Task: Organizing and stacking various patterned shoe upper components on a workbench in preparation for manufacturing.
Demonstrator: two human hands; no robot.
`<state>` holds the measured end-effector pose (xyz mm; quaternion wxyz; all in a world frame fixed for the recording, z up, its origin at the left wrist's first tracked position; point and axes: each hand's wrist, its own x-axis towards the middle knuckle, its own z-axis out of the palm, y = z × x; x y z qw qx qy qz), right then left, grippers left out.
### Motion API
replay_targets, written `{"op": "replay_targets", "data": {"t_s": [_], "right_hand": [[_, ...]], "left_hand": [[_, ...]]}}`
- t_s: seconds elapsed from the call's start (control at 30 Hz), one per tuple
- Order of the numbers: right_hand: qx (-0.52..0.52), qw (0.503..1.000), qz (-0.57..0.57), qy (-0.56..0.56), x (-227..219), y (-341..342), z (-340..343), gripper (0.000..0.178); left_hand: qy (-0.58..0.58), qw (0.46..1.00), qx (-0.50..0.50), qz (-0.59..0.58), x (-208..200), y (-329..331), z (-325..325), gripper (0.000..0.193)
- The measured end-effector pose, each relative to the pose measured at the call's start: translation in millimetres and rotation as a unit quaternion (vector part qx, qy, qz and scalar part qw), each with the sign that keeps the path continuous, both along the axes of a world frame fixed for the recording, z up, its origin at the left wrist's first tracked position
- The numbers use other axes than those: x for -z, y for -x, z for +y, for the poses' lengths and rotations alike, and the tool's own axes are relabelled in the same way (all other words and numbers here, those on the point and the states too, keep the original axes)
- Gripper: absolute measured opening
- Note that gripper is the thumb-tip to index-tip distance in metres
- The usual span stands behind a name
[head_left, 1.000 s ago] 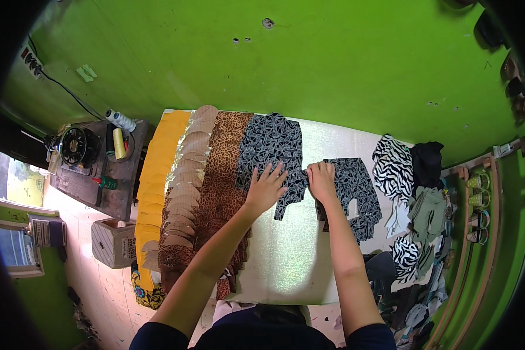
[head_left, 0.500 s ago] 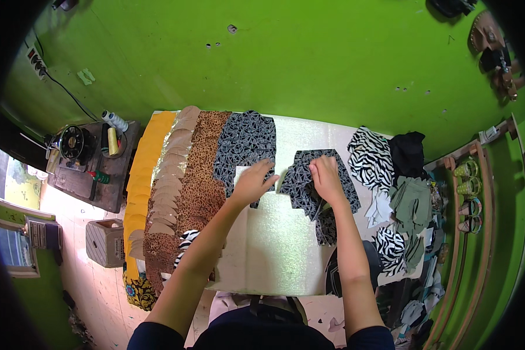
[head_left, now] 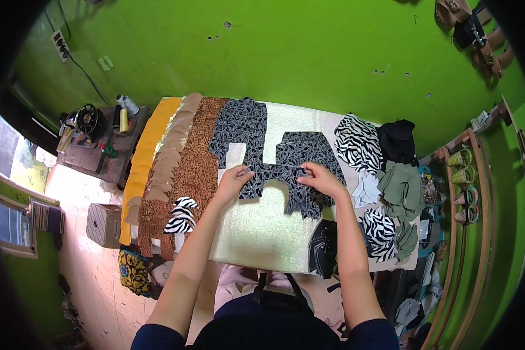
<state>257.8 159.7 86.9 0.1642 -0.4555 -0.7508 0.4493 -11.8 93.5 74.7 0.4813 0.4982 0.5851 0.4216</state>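
Note:
A curved strip of black-and-grey patterned fabric (head_left: 268, 171) stretches between my two hands, just above the white table. Its left end is pinched by my left hand (head_left: 233, 182), beside the lower edge of a row of same-patterned pieces (head_left: 239, 125). My right hand (head_left: 322, 179) grips the other end between thumb and fingers. Below and behind that hand lies a loose stack of matching fabric pieces (head_left: 306, 149), partly covered by the hand and strip.
Overlapping yellow pieces (head_left: 142, 166), tan pieces (head_left: 172, 157) and brown patterned pieces (head_left: 199, 140) run along the table's left side. Zebra-print fabric (head_left: 357, 142), black cloth (head_left: 396, 142) and olive cloth (head_left: 401, 189) lie at right. Black pieces (head_left: 322, 249) sit at the near edge (head_left: 262, 269).
My right hand has lowered from above the stack, and my left hand has changed from spread fingers to a pinch. A strip now spans both hands. The whole view has shifted slightly.

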Motion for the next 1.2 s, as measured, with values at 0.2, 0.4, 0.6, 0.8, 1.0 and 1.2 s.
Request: {"op": "replay_targets", "data": {"t_s": [0.2, 0.4, 0.6, 0.8, 1.0, 1.2], "right_hand": [[0.051, 0.989, 0.029, 0.137, 48.6, 9.2, -40.9, 0.038], [0.130, 0.953, -0.132, -0.241, 59.9, 5.5, -75.4, 0.034], [0.118, 0.923, -0.233, -0.283, 61.6, -42.4, -60.9, 0.047], [0.053, 0.939, -0.293, -0.173, 56.7, -47.7, -47.6, 0.048], [0.042, 0.927, -0.230, -0.294, 68.7, -54.5, -44.8, 0.051], [0.029, 0.909, -0.290, -0.296, 40.3, -45.2, -47.7, 0.057]], "left_hand": [[0.012, 0.996, -0.017, 0.083, 31.3, -8.8, -46.7, 0.025], [0.026, 0.930, -0.082, 0.358, 65.5, -21.4, -63.1, 0.035], [-0.072, 0.935, 0.040, 0.344, 35.3, -89.1, -60.2, 0.046], [-0.059, 0.946, 0.116, 0.296, 46.5, -129.4, -57.2, 0.041], [-0.058, 0.932, 0.146, 0.326, 50.3, -145.0, -56.2, 0.037], [-0.051, 0.934, 0.148, 0.321, 52.4, -144.3, -56.7, 0.037]]}}
